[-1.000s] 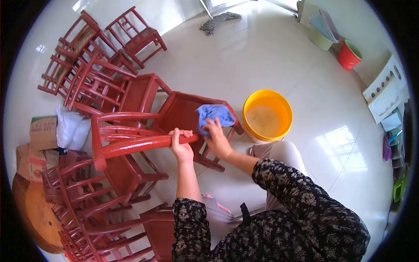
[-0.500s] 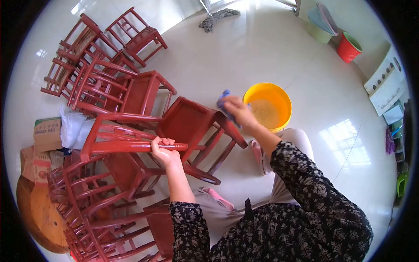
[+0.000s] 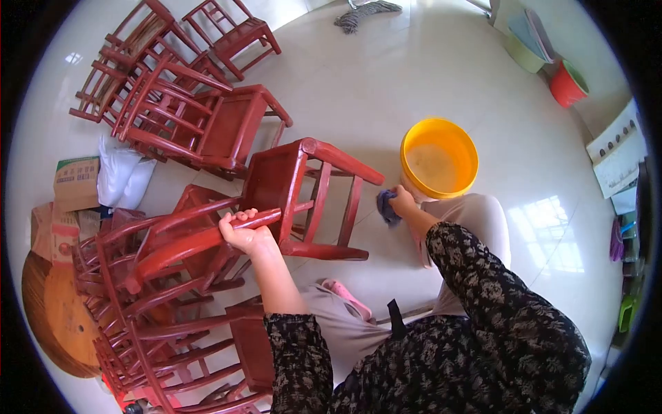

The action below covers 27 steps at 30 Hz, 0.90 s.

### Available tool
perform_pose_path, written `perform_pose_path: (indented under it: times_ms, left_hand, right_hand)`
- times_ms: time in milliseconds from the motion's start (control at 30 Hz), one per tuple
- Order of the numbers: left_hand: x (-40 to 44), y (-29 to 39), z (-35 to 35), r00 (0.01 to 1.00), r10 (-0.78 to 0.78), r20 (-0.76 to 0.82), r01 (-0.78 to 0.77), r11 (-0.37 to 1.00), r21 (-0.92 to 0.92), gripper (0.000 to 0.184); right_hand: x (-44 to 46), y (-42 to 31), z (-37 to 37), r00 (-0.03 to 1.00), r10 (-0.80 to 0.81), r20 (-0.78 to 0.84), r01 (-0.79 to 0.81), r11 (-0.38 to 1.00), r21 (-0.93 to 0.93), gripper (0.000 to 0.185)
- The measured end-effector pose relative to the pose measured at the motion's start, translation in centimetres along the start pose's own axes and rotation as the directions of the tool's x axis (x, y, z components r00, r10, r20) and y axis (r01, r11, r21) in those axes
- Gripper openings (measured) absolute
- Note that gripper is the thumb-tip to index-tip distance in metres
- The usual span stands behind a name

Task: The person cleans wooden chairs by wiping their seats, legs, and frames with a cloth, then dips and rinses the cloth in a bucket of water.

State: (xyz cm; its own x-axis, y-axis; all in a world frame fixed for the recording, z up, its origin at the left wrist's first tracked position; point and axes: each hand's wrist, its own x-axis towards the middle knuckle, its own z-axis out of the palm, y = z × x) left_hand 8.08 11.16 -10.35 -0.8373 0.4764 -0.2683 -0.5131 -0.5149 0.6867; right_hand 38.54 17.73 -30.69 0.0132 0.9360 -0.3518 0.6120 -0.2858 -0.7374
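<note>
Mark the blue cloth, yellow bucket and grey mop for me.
Blue cloth (image 3: 387, 208), head view: bunched visible part.
Yellow bucket (image 3: 441, 134), head view: inner wall.
Grey mop (image 3: 364, 14), head view: its strands.

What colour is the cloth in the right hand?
The cloth is dark blue, shown in the head view.

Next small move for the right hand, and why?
Probably bring the blue cloth in the right hand over to the legs of the tilted red chair: the left hand grips the chair's frame, the legs point toward the cloth's side, and the cloth is off the chair.
</note>
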Motion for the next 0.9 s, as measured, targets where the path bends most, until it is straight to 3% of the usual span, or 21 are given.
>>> perform_pose_path:
  times_ms: [33, 67, 100, 133, 167, 233, 333, 400, 433, 467, 500, 567, 600, 667, 700, 767, 800, 867, 900]
  left_hand:
    - [0.2, 0.3, -0.2, 1.0, -0.026, 0.001, 0.026, 0.999, -0.03, 0.023]
    - [0.4, 0.4, -0.5, 0.999, -0.052, 0.001, 0.052, 0.997, -0.061, 0.023]
    - [0.8, 0.7, -0.8, 0.999, -0.041, 0.003, 0.041, 0.997, -0.063, 0.023]
    - [0.9, 0.9, -1.0, 0.999, -0.039, -0.001, 0.039, 0.997, -0.066, 0.023]
    - [1.0, 1.1, -1.2, 0.999, -0.038, -0.011, 0.037, 0.997, -0.075, 0.023]
    - [1.3, 1.7, -1.8, 0.998, -0.057, -0.003, 0.057, 0.995, -0.087, 0.024]
    - [1.1, 2.2, -1.9, 0.997, -0.065, -0.038, 0.062, 0.995, -0.082, 0.023]
    - [0.7, 2.2, -2.0, 0.999, -0.028, -0.044, 0.025, 0.997, -0.067, 0.022]
    - [0.6, 2.3, -1.8, 0.999, 0.01, -0.042, -0.013, 0.998, -0.062, 0.022]
    - [0.9, 2.3, -1.8, 0.999, 0.012, -0.04, -0.015, 0.998, -0.063, 0.022]
    - [1.3, 2.4, -2.0, 0.998, 0.008, -0.061, -0.012, 0.997, -0.074, 0.022]
    - [1.7, 2.8, -2.3, 0.995, 0.01, -0.098, -0.017, 0.997, -0.073, 0.021]
    - [2.0, 3.0, -2.7, 0.994, 0.011, -0.105, -0.019, 0.997, -0.076, 0.021]
    - [2.3, 3.2, -3.5, 0.999, 0.01, -0.037, -0.013, 0.996, -0.084, 0.02]
    - [2.2, 3.4, -3.7, 0.999, 0.011, -0.041, -0.015, 0.996, -0.088, 0.02]
    - [2.0, 3.4, -3.6, 0.999, -0.007, -0.047, 0.002, 0.993, -0.114, 0.021]
    - [2.0, 3.4, -3.6, 0.999, -0.005, -0.051, -0.001, 0.993, -0.12, 0.021]
    - [1.9, 3.2, -3.5, 1.0, -0.021, -0.015, 0.019, 0.991, -0.131, 0.021]
    - [1.9, 3.1, -3.5, 1.0, -0.02, 0.005, 0.02, 0.991, -0.133, 0.021]
  right_hand:
    - [-0.1, -0.1, 0.1, 0.985, 0.166, 0.056, -0.172, 0.976, 0.135, 0.035]
    - [0.3, -0.4, 0.3, 0.985, 0.164, 0.059, -0.171, 0.977, 0.127, 0.035]
    - [0.3, -1.9, 0.1, 0.963, 0.244, 0.11, -0.267, 0.848, 0.457, 0.033]
    - [0.7, -2.9, 0.3, 0.936, 0.298, 0.186, -0.335, 0.602, 0.725, 0.031]
    - [1.0, -4.0, 0.6, 0.938, 0.292, 0.187, -0.333, 0.606, 0.723, 0.031]
    - [1.6, -5.8, 1.7, 0.95, 0.227, 0.215, -0.287, 0.365, 0.885, 0.028]
    - [1.4, -7.3, 4.3, 0.953, 0.219, 0.211, -0.278, 0.346, 0.896, 0.03]
    - [1.4, -5.7, 6.4, 0.96, 0.215, 0.178, -0.251, 0.388, 0.887, 0.033]
    - [1.4, -4.9, 6.9, 0.965, 0.073, 0.251, -0.196, 0.839, 0.508, 0.028]
    - [1.6, -4.1, 7.2, 0.923, -0.01, 0.385, 0.019, 1.0, -0.021, 0.025]
    - [1.2, -3.5, 7.1, 0.922, -0.013, 0.386, 0.023, 1.0, -0.02, 0.025]
    - [0.0, -1.8, 6.8, 0.947, -0.05, 0.318, 0.115, 0.976, -0.187, 0.022]
    - [0.0, -1.2, 6.2, 0.945, -0.051, 0.322, 0.118, 0.974, -0.192, 0.022]
    - [-0.1, -0.9, 4.6, 0.96, 0.134, 0.245, -0.13, 0.991, -0.031, 0.023]
    - [0.1, -1.7, 3.9, 0.96, 0.131, 0.246, -0.126, 0.991, -0.036, 0.023]
    - [0.5, -4.8, 1.5, 0.984, 0.061, 0.169, -0.096, 0.974, 0.206, 0.022]
    - [0.2, -6.6, 0.3, 0.984, 0.057, 0.17, -0.091, 0.975, 0.2, 0.022]
    - [-1.3, -10.8, -1.6, 0.972, -0.206, -0.117, 0.227, 0.951, 0.21, 0.022]
    - [-2.3, -12.5, -2.2, 0.971, -0.21, -0.115, 0.231, 0.951, 0.207, 0.022]
